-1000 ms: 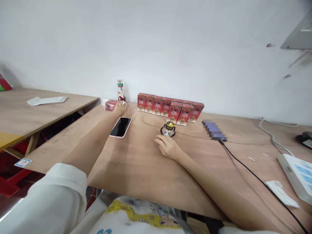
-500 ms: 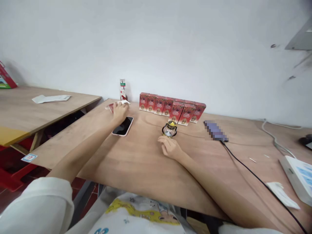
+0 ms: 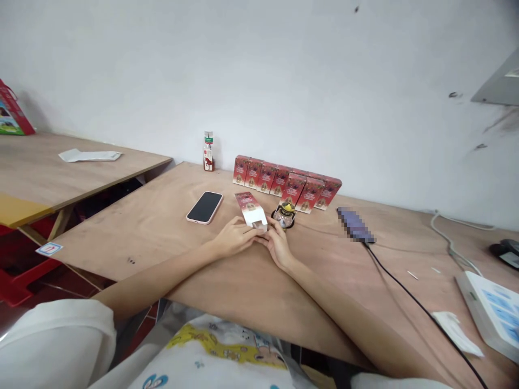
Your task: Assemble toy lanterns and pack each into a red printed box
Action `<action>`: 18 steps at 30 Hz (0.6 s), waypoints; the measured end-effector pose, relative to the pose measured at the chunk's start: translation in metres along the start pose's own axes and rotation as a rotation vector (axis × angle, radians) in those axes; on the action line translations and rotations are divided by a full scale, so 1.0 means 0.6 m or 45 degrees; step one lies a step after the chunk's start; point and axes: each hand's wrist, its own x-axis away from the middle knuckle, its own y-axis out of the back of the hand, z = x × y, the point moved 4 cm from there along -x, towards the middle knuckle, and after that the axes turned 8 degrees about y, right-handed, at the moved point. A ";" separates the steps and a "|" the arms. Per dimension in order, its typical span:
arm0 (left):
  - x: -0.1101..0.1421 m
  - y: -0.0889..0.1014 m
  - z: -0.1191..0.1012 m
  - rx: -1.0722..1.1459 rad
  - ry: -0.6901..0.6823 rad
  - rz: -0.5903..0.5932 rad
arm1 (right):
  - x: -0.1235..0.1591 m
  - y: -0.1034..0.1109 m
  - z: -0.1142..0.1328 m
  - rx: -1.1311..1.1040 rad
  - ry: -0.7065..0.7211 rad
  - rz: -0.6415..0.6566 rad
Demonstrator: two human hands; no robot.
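Note:
A small red and white carton [image 3: 248, 203] lies tilted between my hands, its white open end and flaps facing me. My left hand [image 3: 235, 237] is closed around the near left part of the carton. The fingers of my right hand [image 3: 279, 246] are closed at the carton's near right corner, by the flaps. Just beyond my right fingers stands a small lantern-like ornament [image 3: 285, 215] with a gold top and a clear round body. Several matching red boxes [image 3: 294, 187] stand in a row at the back, by the wall.
A phone [image 3: 205, 207] lies left of the carton, and a bottle [image 3: 208, 152] stands behind it. To the right are another phone [image 3: 355, 223] on a black cable, a tissue [image 3: 457, 333] and a white device [image 3: 492, 310]. A second table [image 3: 81, 178] adjoins on the left.
My left hand has come from the back left of the table to the middle, bringing the red carton. My right hand has shifted from the ornament's front to the carton.

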 end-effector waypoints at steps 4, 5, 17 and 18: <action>0.010 0.014 -0.001 0.073 -0.067 -0.067 | -0.012 0.021 -0.018 0.195 0.124 -0.093; 0.010 0.020 -0.001 0.069 -0.073 -0.096 | -0.013 0.023 -0.019 0.255 0.157 -0.080; 0.002 0.010 0.050 0.116 -0.149 0.261 | -0.001 -0.001 0.013 0.590 0.319 0.094; 0.002 0.007 0.052 0.099 -0.145 0.246 | -0.001 -0.002 0.015 0.591 0.319 0.109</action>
